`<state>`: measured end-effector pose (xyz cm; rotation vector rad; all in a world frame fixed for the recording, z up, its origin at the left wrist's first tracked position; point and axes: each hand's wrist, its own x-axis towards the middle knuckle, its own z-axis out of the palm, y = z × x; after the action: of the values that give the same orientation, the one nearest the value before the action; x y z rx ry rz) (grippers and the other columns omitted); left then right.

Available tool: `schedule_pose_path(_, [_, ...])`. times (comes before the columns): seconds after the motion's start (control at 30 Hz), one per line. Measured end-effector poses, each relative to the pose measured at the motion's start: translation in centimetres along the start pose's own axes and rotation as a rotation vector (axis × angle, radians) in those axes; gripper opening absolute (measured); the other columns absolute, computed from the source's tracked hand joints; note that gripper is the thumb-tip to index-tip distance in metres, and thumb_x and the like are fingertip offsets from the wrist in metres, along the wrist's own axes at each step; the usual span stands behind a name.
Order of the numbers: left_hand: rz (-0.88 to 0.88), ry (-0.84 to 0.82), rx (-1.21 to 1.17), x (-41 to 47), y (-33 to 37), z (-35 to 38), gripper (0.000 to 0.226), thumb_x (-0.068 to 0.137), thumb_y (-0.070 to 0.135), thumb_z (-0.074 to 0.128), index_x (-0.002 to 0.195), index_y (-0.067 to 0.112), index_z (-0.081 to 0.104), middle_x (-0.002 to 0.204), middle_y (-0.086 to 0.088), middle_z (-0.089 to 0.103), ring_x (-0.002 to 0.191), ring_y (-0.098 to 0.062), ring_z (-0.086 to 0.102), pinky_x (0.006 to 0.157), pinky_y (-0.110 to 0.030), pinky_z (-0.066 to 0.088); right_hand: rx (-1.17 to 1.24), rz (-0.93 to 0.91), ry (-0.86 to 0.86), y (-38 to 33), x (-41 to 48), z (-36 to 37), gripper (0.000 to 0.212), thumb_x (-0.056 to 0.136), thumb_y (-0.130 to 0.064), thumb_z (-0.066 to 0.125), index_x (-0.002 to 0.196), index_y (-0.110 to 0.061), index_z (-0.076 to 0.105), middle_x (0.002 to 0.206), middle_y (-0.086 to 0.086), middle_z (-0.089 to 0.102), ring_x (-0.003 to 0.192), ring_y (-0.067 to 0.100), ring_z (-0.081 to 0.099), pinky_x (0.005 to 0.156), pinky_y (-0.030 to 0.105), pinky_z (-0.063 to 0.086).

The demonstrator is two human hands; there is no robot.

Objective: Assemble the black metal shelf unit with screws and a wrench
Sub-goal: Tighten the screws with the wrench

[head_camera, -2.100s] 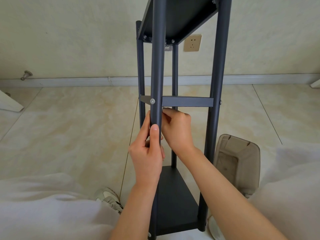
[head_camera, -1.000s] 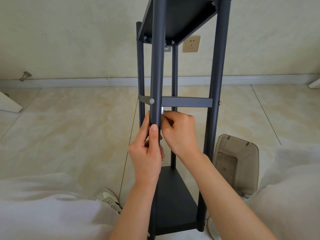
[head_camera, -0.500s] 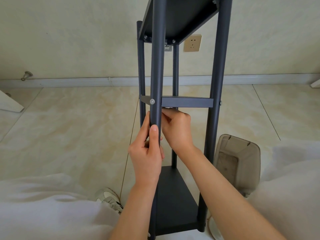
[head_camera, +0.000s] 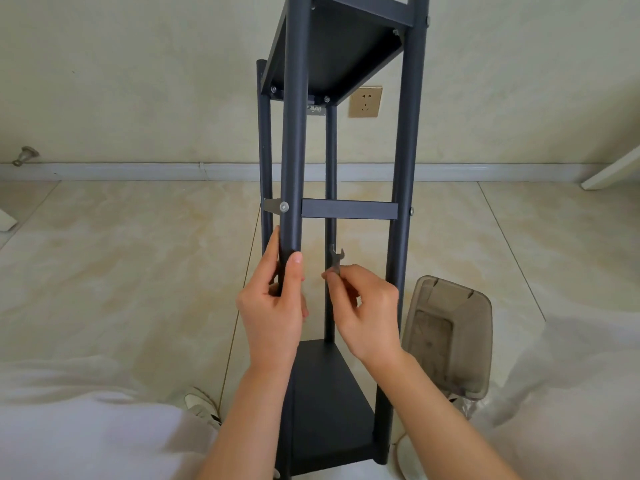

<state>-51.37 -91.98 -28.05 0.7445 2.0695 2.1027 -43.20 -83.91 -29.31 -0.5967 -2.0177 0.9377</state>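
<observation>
Steadily: left hand's (head_camera: 273, 306) grip wraps the post (head_camera: 294, 133) below the screw (head_camera: 284, 206); right hand (head_camera: 370, 313) pinches the wrench (head_camera: 335, 258), so seat it squarely.

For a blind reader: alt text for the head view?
A person's left hand grips the front post of a tall black metal shelf unit, while the right hand pinches a small grey metal wrench upright.

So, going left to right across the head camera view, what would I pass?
From the left: door stop → white shoe → left hand gripping the front post → right hand pinching the wrench → grey plastic container.
</observation>
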Motion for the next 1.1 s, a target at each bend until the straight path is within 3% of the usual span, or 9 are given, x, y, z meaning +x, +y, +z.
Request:
schedule_pose_path(0.13, [-0.016,-0.006,-0.014,0.1,0.1,-0.1,0.05,0.087,0.049,0.061,0.136,0.042,0.054,0.069,0.001,0.06,0.041,-0.02,0.048,0.041,-0.028,0.047,0.039,-0.002,0.082,-2.1,2.4,-2.5,0.022,0.097,-0.019,0.055,0.088,-0.008,0.072,0.067,-0.011,0.057,0.06,0.005,0.052,0.057,0.011,0.037])
schedule_pose_path(0.27, [-0.043,0.007,-0.015,0.0,0.2,0.0,0.06,0.083,0.052,0.064,0.139,0.034,0.054,0.083,0.021,0.069,0.042,-0.02,0.052,0.042,-0.025,0.049,0.058,0.168,0.133,-3.6,7.1,-6.0,0.022,0.096,-0.021,0.058,0.083,-0.01,0.072,0.061,0.0,0.056,0.058,0.011,0.048,0.055,0.022,0.039])
schedule_pose_path(0.37, [-0.052,0.007,-0.011,-0.1,0.2,0.2,0.061,0.082,0.049,0.064,0.14,0.032,0.054,0.091,0.028,0.069,0.043,-0.018,0.053,0.043,-0.023,0.049,-0.067,0.283,0.011,-3.9,10.7,-8.7,0.022,0.092,-0.02,0.061,0.076,-0.009,0.073,0.059,-0.004,0.053,0.055,0.004,0.046,0.053,0.014,0.035])
schedule_pose_path(0.5, [-0.081,0.005,-0.023,-0.1,0.2,0.1,0.056,0.081,0.045,0.066,0.135,0.04,0.053,0.084,0.022,0.07,0.043,-0.015,0.052,0.043,-0.021,0.049,-0.203,0.413,-0.221,-3.5,14.1,-11.3,0.022,0.087,-0.022,0.067,0.084,-0.002,0.075,0.075,0.017,0.055,0.06,0.009,0.042,0.053,0.011,0.036])
schedule_pose_path(0.63, [-0.103,-0.009,-0.031,-0.1,0.2,0.0,0.061,0.079,0.045,0.068,0.138,0.038,0.054,0.082,0.013,0.071,0.044,-0.012,0.052,0.045,-0.02,0.049,0.026,0.523,-0.252,-2.4,14.3,-12.3,0.012,0.087,-0.019,0.069,0.081,-0.016,0.079,0.093,0.006,0.07,0.086,0.011,0.059,0.076,0.025,0.047])
schedule_pose_path(0.73, [-0.095,-0.026,-0.015,0.0,0.1,-0.2,0.062,0.076,0.048,0.068,0.136,0.041,0.054,0.079,0.009,0.07,0.045,-0.011,0.053,0.046,-0.02,0.049,0.251,0.564,-0.193,-2.0,14.6,-11.8,0.012,0.086,-0.012,0.067,0.08,-0.012,0.077,0.102,0.006,0.073,0.097,0.015,0.064,0.083,0.027,0.051])
schedule_pose_path(0.9, [-0.059,-0.055,0.005,-0.3,-0.3,-0.4,0.059,0.075,0.053,0.067,0.132,0.052,0.052,0.092,0.007,0.073,0.048,-0.013,0.057,0.05,-0.02,0.052,0.357,0.571,-0.192,-1.9,16.1,-10.8,0.015,0.091,-0.011,0.064,0.084,-0.012,0.077,0.11,0.012,0.072,0.105,0.021,0.066,0.088,0.031,0.056])
schedule_pose_path(0.97, [-0.036,-0.052,0.06,-0.2,-0.5,-0.4,0.058,0.078,0.05,0.068,0.133,0.053,0.051,0.097,0.004,0.073,0.053,-0.012,0.059,0.055,-0.027,0.058,0.428,0.604,-0.194,-1.9,16.5,-10.7,0.015,0.092,-0.012,0.064,0.088,-0.009,0.078,0.108,0.008,0.074,0.104,0.023,0.069,0.089,0.035,0.058])
schedule_pose_path(1.1, [0.006,-0.015,0.177,1.1,-1.2,-0.5,0.059,0.088,0.024,0.072,0.139,0.042,0.05,0.109,0.031,0.067,0.086,-0.005,0.071,0.078,-0.042,0.062,0.445,0.621,-0.166,-2.2,16.9,-10.3,0.013,0.092,-0.011,0.065,0.09,-0.007,0.077,0.109,0.011,0.072,0.096,0.023,0.068,0.087,0.039,0.06])
